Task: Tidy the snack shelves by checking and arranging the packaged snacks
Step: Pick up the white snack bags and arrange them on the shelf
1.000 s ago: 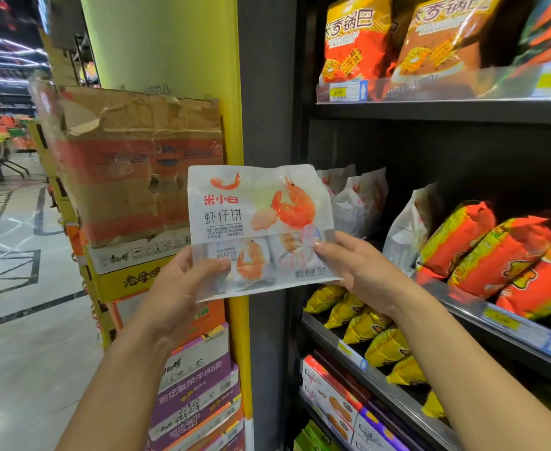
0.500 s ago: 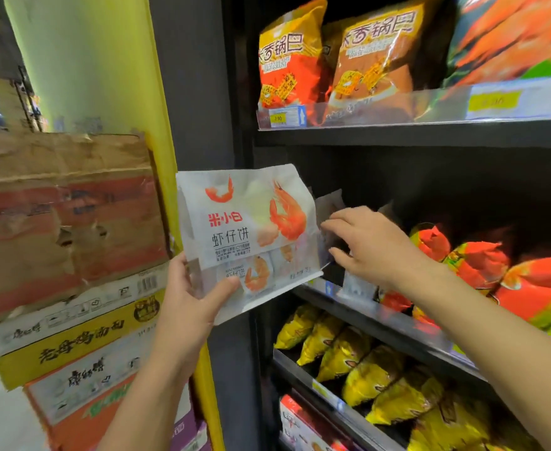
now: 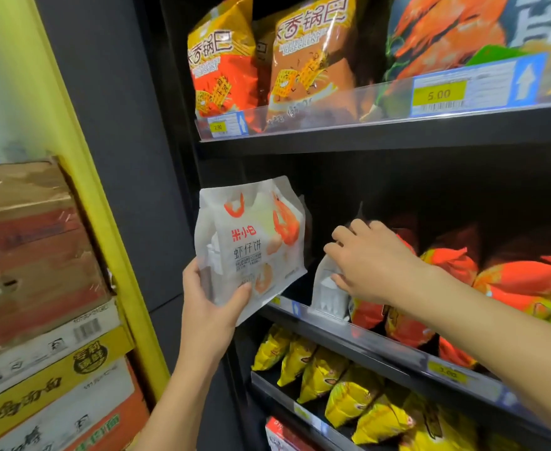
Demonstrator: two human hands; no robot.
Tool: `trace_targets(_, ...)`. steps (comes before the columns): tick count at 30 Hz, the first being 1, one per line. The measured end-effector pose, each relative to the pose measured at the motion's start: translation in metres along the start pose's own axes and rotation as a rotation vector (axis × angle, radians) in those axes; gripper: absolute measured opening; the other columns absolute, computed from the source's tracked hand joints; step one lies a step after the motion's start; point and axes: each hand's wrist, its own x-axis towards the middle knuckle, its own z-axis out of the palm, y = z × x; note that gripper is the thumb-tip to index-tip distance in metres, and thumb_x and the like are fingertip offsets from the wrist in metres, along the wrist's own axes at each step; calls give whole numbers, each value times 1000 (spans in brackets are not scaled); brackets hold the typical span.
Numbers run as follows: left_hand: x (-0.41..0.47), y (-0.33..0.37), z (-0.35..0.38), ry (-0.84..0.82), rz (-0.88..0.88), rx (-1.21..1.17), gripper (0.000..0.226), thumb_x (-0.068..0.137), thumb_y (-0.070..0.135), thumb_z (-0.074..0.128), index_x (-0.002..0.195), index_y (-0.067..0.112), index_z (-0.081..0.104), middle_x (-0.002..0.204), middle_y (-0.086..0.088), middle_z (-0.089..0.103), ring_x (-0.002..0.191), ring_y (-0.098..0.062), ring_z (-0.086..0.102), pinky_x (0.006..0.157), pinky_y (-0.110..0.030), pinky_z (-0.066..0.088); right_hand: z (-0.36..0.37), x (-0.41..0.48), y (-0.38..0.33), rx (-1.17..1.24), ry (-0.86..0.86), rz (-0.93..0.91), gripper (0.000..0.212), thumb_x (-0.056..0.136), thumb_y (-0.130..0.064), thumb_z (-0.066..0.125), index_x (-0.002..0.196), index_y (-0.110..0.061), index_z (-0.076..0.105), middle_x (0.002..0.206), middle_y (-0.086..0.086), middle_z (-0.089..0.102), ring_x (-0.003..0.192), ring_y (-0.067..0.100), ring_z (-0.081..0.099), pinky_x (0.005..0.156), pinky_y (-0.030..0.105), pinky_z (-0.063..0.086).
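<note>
One white shrimp-print bag [image 3: 251,245] upright, slightly tilted, off middle shelf's [image 3: 381,343] left end; second white bag [image 3: 328,294] stands at front edge.

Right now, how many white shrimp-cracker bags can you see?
2. The first bag is gripped in the left hand, before the left end of the middle shelf. The second bag stands on that shelf, the right hand gripping its top. More may be hidden behind them.

White shrimp bag [image 3: 251,242] in left hand [image 3: 209,307]
</note>
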Motion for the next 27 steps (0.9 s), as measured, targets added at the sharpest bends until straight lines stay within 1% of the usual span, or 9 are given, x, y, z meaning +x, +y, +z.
trace_targets(3,7,-7,22,-31,-11,13,74,86,20,85,140,44,39,138,25,55,129,1,56,102,-30,53,1,-7,5,22,13,-6,55,102,-54,49,146,-20,49,142,6,52,126,30,51,101,44,47)
trace_targets(6,14,-15,43,-22,-23,51,80,74,47,83,140,47,38,142,19,52,135,-11,52,107,-42,53,3,-12,8,19,24,-10,52,103,-52,48,143,-19,51,140,6,53,123,30,52,98,44,46)
trace_targets(8,18,-19,57,-21,-20,87,84,70,55,80,142,44,37,141,15,50,134,-13,51,106,-47,54,4,-15,10,22,33,-14,51,103,-52,48,142,-19,51,138,6,54,121,29,53,96,43,45)
trace_targets(12,27,-23,85,-32,-10,163,76,83,36,87,142,37,38,138,11,52,130,-16,54,104,-49,56,4,-18,12,24,49,-19,52,103,-51,48,144,-18,50,139,6,54,121,30,54,95,43,45)
trace_targets(14,33,-27,95,-32,-7,199,73,85,33,86,140,35,39,139,12,54,129,-16,56,103,-48,57,5,-19,12,17,54,-23,53,103,-50,48,145,-17,50,140,7,54,121,30,54,95,44,44)
trace_targets(17,38,-30,107,-28,-17,236,72,85,33,86,139,35,39,137,12,54,129,-17,56,102,-46,57,6,-20,12,7,62,-31,53,103,-50,49,144,-16,50,141,8,55,121,30,55,96,45,45)
trace_targets(21,38,-33,124,-20,-35,312,75,84,39,87,140,29,38,140,2,59,128,-22,59,98,-43,57,8,-22,12,-3,69,-43,55,103,-51,49,145,-16,49,142,9,54,123,31,54,98,46,45)
trace_targets(24,35,-38,132,-48,-63,384,83,81,47,88,142,29,35,139,-1,61,126,-26,63,97,-49,59,9,-22,13,-13,80,-48,54,103,-50,48,144,-15,50,142,9,54,123,32,55,97,46,44)
trace_targets(27,32,-40,137,-66,-98,425,88,81,47,88,146,25,33,138,-4,62,122,-28,65,96,-49,60,10,-23,14,-18,79,-62,54,104,-49,47,145,-15,49,142,9,54,124,32,54,98,46,44)
